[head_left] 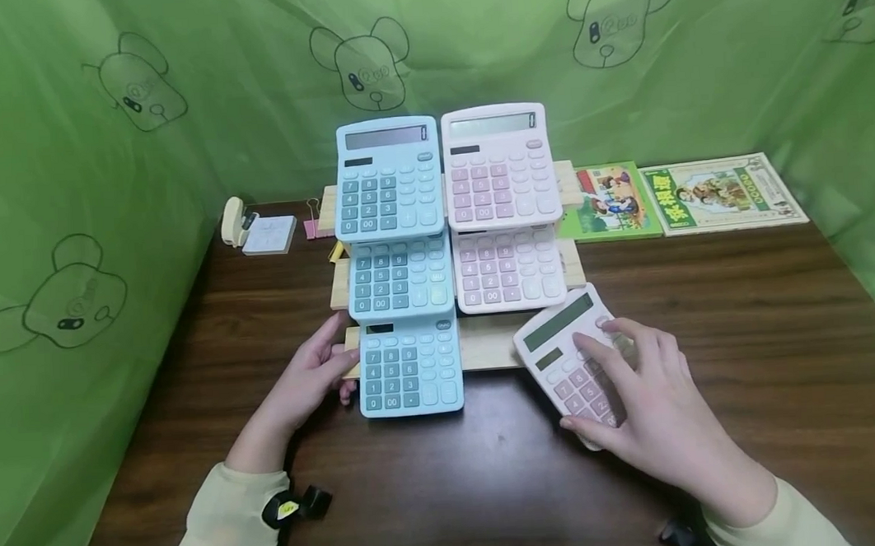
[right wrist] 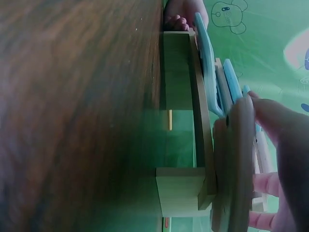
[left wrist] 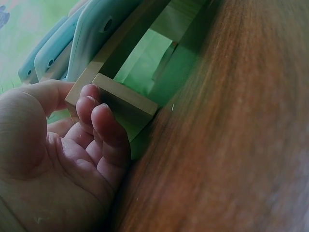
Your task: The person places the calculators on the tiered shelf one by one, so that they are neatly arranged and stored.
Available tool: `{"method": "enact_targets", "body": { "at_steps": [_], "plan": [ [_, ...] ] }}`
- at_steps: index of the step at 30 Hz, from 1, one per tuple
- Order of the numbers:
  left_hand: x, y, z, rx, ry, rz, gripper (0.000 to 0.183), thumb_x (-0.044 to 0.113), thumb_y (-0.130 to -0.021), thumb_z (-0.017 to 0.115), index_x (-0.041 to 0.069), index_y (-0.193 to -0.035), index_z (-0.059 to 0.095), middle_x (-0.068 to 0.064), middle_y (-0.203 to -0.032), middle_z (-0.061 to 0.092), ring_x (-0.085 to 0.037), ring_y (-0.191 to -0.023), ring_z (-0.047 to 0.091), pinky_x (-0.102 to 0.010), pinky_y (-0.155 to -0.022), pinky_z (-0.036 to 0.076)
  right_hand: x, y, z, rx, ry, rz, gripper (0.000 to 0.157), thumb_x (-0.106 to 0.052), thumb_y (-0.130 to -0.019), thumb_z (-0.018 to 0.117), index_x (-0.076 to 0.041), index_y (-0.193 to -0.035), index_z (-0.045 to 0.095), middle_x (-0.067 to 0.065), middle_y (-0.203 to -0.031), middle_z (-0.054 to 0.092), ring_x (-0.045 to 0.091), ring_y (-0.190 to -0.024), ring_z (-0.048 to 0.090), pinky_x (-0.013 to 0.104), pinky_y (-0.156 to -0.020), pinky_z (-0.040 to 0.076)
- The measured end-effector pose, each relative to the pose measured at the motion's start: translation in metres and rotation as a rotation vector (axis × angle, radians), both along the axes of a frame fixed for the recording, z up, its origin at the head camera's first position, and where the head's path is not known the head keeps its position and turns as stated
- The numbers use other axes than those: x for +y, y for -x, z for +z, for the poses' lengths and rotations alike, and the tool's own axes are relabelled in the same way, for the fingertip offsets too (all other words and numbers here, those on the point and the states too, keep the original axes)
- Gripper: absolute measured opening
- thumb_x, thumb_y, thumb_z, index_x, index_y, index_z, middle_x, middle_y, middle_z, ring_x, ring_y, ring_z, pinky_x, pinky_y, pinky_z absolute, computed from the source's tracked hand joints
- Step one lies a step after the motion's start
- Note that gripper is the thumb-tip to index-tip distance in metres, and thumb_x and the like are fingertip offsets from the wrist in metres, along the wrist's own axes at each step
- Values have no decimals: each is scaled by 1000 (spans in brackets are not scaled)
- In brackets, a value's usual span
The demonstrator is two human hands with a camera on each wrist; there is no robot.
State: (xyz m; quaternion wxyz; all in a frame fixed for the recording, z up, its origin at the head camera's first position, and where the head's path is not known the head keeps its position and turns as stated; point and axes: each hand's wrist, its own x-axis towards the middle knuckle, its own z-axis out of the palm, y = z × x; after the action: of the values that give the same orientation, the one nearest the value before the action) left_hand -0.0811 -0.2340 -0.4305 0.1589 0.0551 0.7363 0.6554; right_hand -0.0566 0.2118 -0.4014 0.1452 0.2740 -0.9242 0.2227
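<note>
In the head view, my right hand (head_left: pixel 663 405) grips a pale pink calculator (head_left: pixel 560 345) by its edges, thumb on the near side and fingers across the far side. The calculator is tilted askew beside the right part of the lowest step of a wooden stand (head_left: pixel 492 344). My left hand (head_left: pixel 306 387) holds the left end of that step; the left wrist view shows thumb and curled fingers around the wood's end (left wrist: pixel 125 94). Three blue calculators (head_left: pixel 411 369) stand in a column on the left of the stand. Two pink calculators (head_left: pixel 502 171) stand on its upper steps at right.
Two picture books (head_left: pixel 723 194) lie behind, at right. A white notepad (head_left: pixel 268 235), a small cream-coloured object (head_left: pixel 233 221) and a pink binder clip (head_left: pixel 314 227) are at back left. Green curtain (head_left: pixel 470 49) hangs around the brown table (head_left: pixel 493 484).
</note>
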Motion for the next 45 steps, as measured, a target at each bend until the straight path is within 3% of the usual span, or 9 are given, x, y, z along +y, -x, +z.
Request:
{"method": "enact_targets", "body": {
  "at_steps": [11, 22, 28, 33, 45],
  "plan": [
    [0, 2, 3, 4, -5, -5, 66, 18, -100, 55, 25, -155, 18, -23, -95, 66, -27, -52, 54, -39, -48, 54, -7, -4, 4, -35, -21, 126, 80, -58, -76, 74, -22, -143, 50, 10, -147, 37, 31, -122, 38, 46, -86, 43],
    [-2, 0, 3, 1, -1, 3, 68, 19, -101, 54, 23, -156, 15, -22, -93, 66, -24, -52, 55, -38, -48, 54, -9, -4, 3, -100, -106, 168, 93, -65, -74, 71, -26, -151, 35, 1, -159, 20, 24, -111, 46, 41, -87, 41],
    [-3, -1, 2, 2, -9, 7, 70, 19, -101, 54, 19, -156, 12, -22, -91, 66, -21, -53, 56, -37, -47, 54, -8, -2, 5, -119, -163, 202, 103, -68, -70, 73, -27, -154, 28, 3, -161, 14, 24, -122, 43, 40, -89, 37],
    [-3, -1, 1, -9, -8, 14, 69, 21, -100, 55, 23, -156, 14, -23, -91, 66, -22, -53, 56, -39, -47, 54, -10, -2, 5, -82, -148, 209, 94, -59, -75, 74, -25, -152, 33, 5, -160, 18, 25, -120, 45, 40, -87, 37],
    [1, 3, 0, 9, -11, -13, 66, 20, -101, 54, 27, -155, 17, -21, -89, 67, -22, -54, 56, -37, -47, 54, -22, -3, 7, 39, -115, 162, 89, -68, -72, 71, -20, -144, 49, 13, -149, 38, 33, -106, 54, 44, -75, 42]
  ]
}}
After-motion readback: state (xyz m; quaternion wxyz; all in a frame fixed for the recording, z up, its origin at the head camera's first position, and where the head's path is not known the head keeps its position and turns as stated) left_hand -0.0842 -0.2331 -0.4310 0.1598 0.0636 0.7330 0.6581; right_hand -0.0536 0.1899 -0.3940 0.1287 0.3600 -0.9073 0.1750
